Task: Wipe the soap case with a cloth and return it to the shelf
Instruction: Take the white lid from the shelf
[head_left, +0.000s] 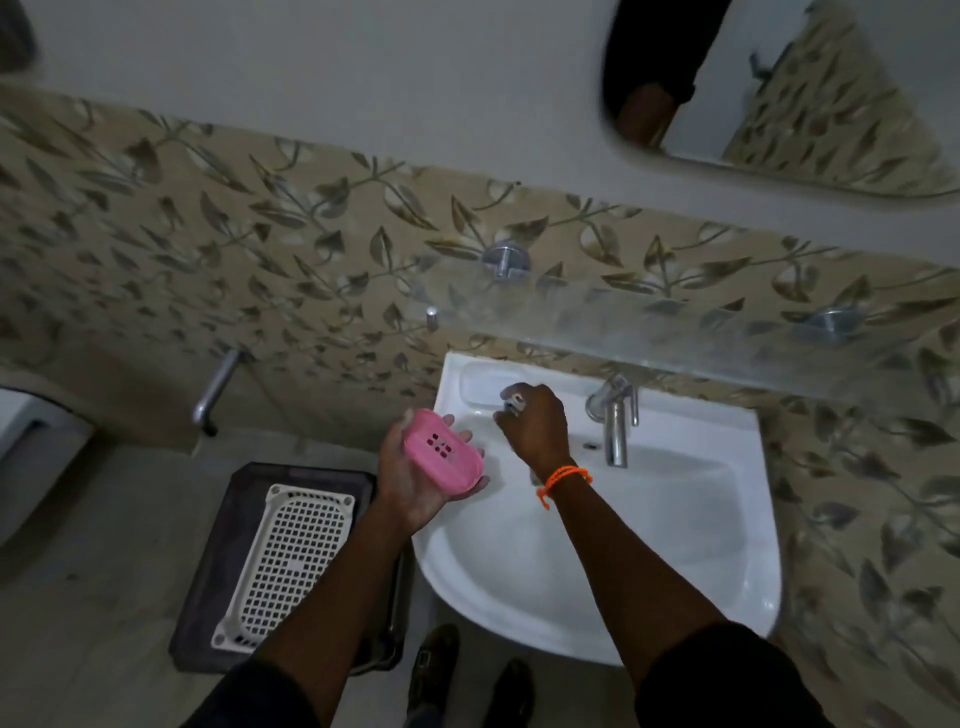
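Note:
The pink soap case (442, 457), an oval with small slots in its top, lies in the upturned palm of my left hand (415, 483) over the left rim of the white sink (727, 519). My right hand (535, 421) is curled at the sink's back left corner by the moulded soap recess. Its fingers are closed on a small pale cloth (511, 402), of which only a scrap shows. An orange thread band circles that wrist. The glass shelf (649, 338) hangs on metal brackets on the wall above the sink, with nothing on it.
A chrome tap (615, 421) stands at the back middle of the sink. On the floor to the left, a white mesh basket (291, 551) rests on a dark crate (208, 597). A wall pipe (218, 389) juts out on the left. A mirror (805, 104) hangs at the upper right.

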